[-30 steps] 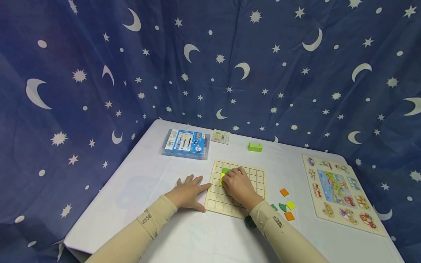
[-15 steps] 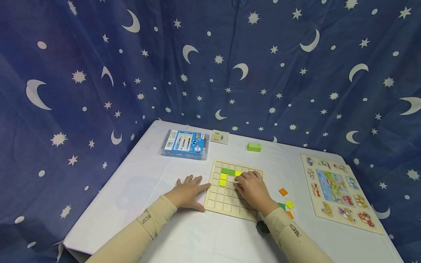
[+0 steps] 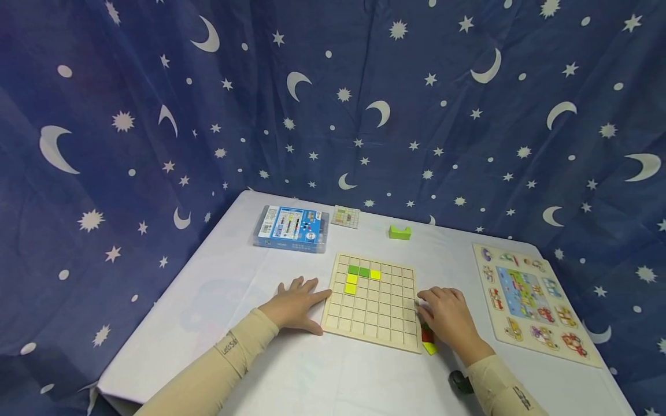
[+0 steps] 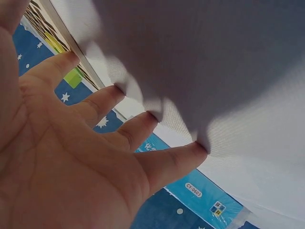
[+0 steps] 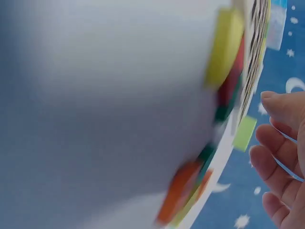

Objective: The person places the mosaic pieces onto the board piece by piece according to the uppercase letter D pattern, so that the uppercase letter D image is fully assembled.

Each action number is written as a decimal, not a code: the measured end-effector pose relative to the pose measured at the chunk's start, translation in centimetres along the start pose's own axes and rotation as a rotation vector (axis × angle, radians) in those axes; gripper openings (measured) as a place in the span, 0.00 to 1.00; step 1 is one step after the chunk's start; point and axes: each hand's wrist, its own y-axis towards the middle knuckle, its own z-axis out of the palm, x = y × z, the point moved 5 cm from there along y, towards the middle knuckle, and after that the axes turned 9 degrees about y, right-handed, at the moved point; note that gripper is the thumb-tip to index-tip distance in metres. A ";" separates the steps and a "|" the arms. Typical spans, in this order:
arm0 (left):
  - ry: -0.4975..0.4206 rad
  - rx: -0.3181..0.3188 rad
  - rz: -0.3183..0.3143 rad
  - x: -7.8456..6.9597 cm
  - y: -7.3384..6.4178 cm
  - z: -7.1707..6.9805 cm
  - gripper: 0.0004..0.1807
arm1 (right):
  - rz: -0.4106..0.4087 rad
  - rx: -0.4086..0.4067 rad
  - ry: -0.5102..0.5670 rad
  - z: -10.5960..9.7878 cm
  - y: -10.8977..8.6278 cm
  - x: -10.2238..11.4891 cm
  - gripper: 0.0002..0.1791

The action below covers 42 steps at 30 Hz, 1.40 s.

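Observation:
A square wooden grid board [image 3: 372, 312] lies on the white table. Two green tiles [image 3: 364, 272] and three yellow tiles [image 3: 351, 288] sit in its upper left cells. My left hand [image 3: 293, 305] rests flat with fingers spread, one fingertip at the board's left edge. Just past the board's right edge hovers my right hand [image 3: 448, 315], its fingers loosely bent and nothing between them in the right wrist view. Below its fingers lie a red tile [image 3: 427, 335] and a yellow tile [image 5: 224, 47]. An orange tile [image 5: 181, 191] and a green tile [image 5: 206, 156] show blurred in the right wrist view.
A clear plastic box with a blue label [image 3: 292, 228] stands at the back left, beside a small grid pattern card [image 3: 346, 216]. Behind the board stands a notched light green block [image 3: 399, 233]. A wooden picture puzzle [image 3: 502, 335] lies on the right. Starry curtain hangs behind.
My right hand has left the green and yellow tiles on the board and moved right, past its edge, to the loose tiles. A yellow tile showed at its fingertips midway. The left hand stays put.

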 end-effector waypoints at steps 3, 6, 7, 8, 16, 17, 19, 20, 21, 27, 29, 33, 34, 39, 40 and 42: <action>-0.003 0.004 -0.005 0.1 0.0 0.0 0.52 | 0.048 0.013 0.004 -0.4 -1.2 -1.6 0.18; -0.002 0.007 -0.008 0.1 0.1 0.1 0.52 | 0.071 0.022 -0.008 -0.7 -2.3 -3.2 0.19; -0.004 0.007 -0.008 0.2 0.1 0.2 0.52 | 0.076 0.026 -0.011 -0.8 -2.7 -3.6 0.19; -0.007 0.006 -0.008 0.2 0.1 0.2 0.52 | 0.083 0.030 -0.015 -0.8 -3.0 -4.0 0.19; 0.008 0.009 -0.025 0.8 0.4 0.4 0.53 | 0.155 0.070 -0.026 -1.4 -4.2 -5.7 0.22; 0.010 0.010 -0.025 0.8 0.5 0.5 0.53 | 0.160 0.077 -0.025 -1.4 -4.2 -5.8 0.22; 0.011 0.011 -0.024 0.8 0.5 0.5 0.53 | 0.169 0.092 -0.026 -1.4 -4.3 -5.9 0.22; 0.009 0.009 -0.021 0.8 0.6 0.5 0.53 | 0.172 0.098 -0.027 -1.3 -4.3 -5.9 0.22; 0.007 0.011 -0.020 0.8 0.6 0.6 0.53 | 0.174 0.105 -0.026 -1.3 -4.3 -6.0 0.22; 0.001 0.009 -0.018 0.8 0.7 0.8 0.53 | 0.172 0.114 -0.023 -1.1 -4.5 -6.2 0.21; -0.001 0.006 -0.017 0.8 0.7 0.8 0.53 | 0.169 0.112 -0.020 -1.1 -4.5 -6.2 0.21; -0.001 0.006 -0.018 0.7 0.7 0.8 0.53 | 0.169 0.110 -0.018 -1.0 -4.7 -6.2 0.21; 0.001 0.007 -0.018 0.7 0.6 0.8 0.53 | 0.171 0.111 -0.018 -1.0 -4.7 -6.2 0.21; 0.009 0.011 -0.011 0.5 0.7 0.9 0.53 | 0.179 0.102 -0.017 -1.1 -5.0 -6.1 0.21; 0.009 0.009 -0.009 0.5 0.7 0.8 0.53 | 0.178 0.096 -0.015 -1.1 -5.0 -6.0 0.21; 0.008 0.008 -0.007 0.5 0.7 0.8 0.53 | 0.178 0.085 -0.009 -1.2 -5.1 -6.0 0.21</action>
